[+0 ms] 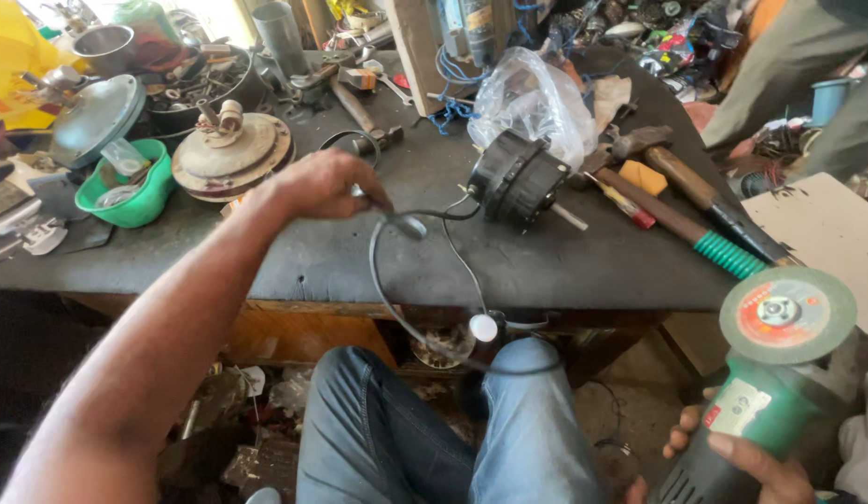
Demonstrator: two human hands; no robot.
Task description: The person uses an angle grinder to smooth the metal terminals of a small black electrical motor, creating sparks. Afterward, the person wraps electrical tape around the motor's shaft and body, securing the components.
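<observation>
My left hand (324, 184) reaches over the dark workbench (294, 257) and is closed on a grey cable (385, 289) near its plug end. The cable loops down over the bench edge toward my knee, and a thinner black wire runs to a black electric motor (516, 179) lying on the bench. My right hand (746, 462) at the lower right grips the body of a green angle grinder (765, 392). Its grey-green disc (786, 315) faces up toward me.
A green bowl (128, 191), a round metal disc part (230, 154) and a pan of scrap parts (196, 89) sit at the left. Two hammers (704, 210) and a clear plastic bag (534, 98) lie at the right. Another person's legs (798, 65) stand at the far right.
</observation>
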